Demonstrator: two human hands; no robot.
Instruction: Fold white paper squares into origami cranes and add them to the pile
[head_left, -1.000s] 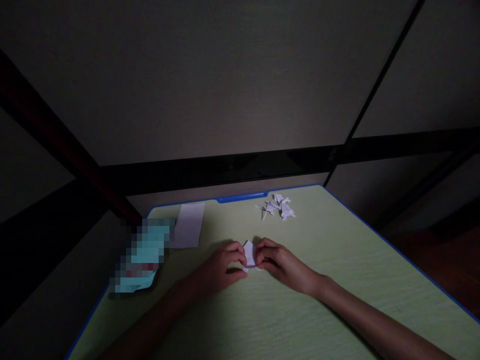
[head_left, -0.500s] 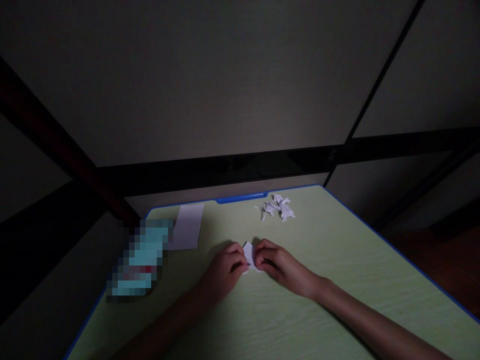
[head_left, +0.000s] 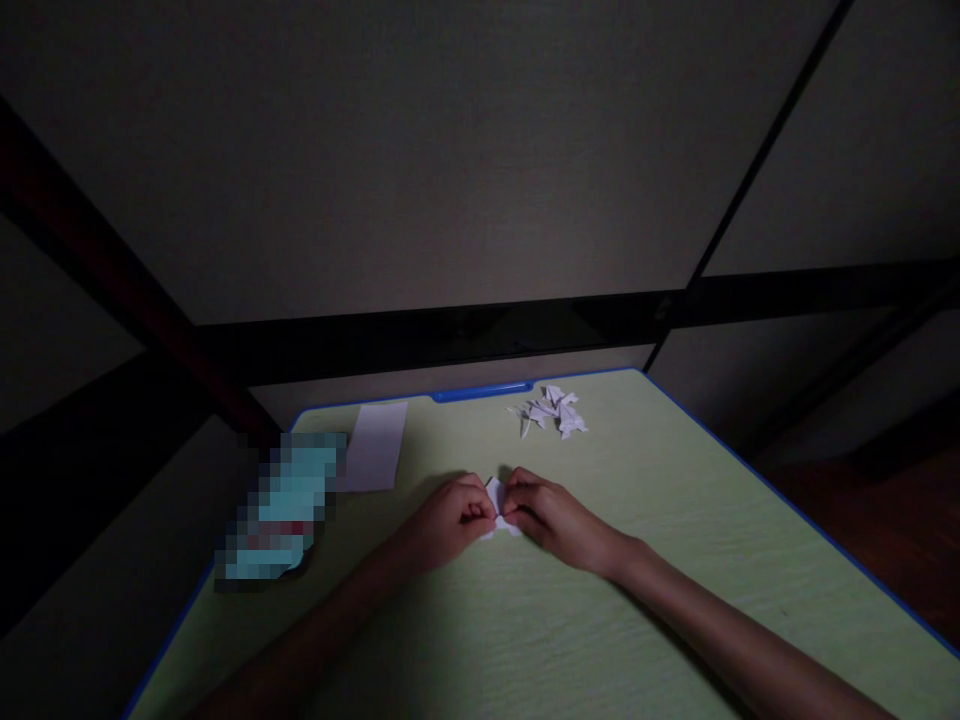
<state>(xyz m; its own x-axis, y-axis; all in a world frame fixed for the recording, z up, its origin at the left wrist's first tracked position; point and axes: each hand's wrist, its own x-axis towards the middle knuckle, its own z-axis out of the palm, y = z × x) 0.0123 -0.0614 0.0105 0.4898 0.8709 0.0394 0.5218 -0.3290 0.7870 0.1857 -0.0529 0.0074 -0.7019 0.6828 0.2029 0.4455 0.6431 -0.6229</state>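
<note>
Fingers (head_left: 519, 496) drawn closer together, pinching folded paper (head_left: 495, 493)

bare slender forearms (head_left: 694, 610), bare hands (head_left: 559, 518)

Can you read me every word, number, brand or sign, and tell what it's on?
There are no readable words, labels, brands, numbers or signs.
Teal item at the left: blocked out in squares, so any writing is unreadable.
White sheet, small folded paper, paper shapes: no writing visible.
</note>
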